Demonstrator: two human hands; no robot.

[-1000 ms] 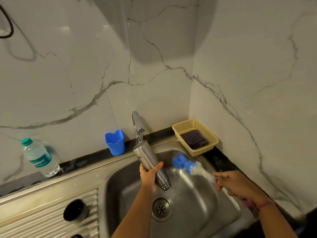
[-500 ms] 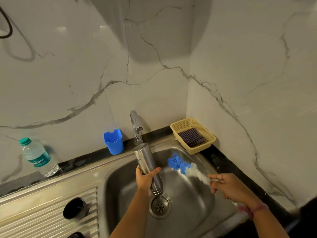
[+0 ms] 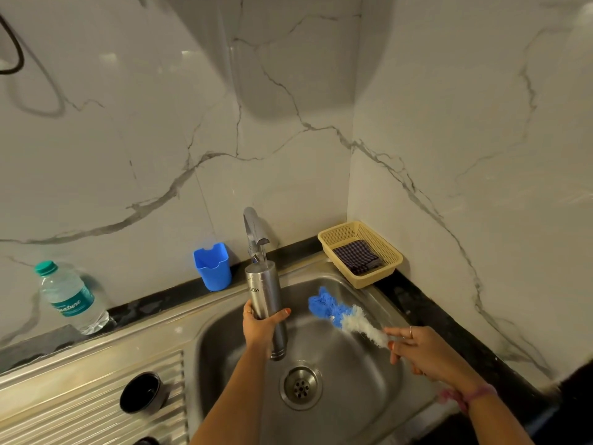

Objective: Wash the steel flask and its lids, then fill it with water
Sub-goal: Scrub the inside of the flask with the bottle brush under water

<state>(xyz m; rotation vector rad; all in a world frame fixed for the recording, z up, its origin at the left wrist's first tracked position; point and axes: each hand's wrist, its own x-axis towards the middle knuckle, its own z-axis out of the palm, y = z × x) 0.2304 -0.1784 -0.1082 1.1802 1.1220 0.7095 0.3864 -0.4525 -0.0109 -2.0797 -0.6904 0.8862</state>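
The left hand point(image 3: 258, 329) grips the steel flask point(image 3: 268, 308), fingers point(image 3: 248, 313) and thumb curled round its middle, and holds it mouth-down over the sink point(image 3: 362, 374) with its base just under the tap point(image 3: 255, 234). The flask is brushed steel, its printed lettering upside down and its mouth above and left of the drain point(image 3: 300, 386). The right hand point(image 3: 423, 353) pinches the handle of a bottle brush point(image 3: 345, 316), whose blue and white bristles point toward the flask but stay apart from it. A black lid point(image 3: 141, 392) rests on the ribbed draining board, left of the left hand. Beyond the right hand, a yellow basket point(image 3: 390, 263) holds a checked cloth point(image 3: 357, 255). Beyond the left fingers stand a blue cup point(image 3: 213, 266) and a plastic water bottle point(image 3: 69, 297).
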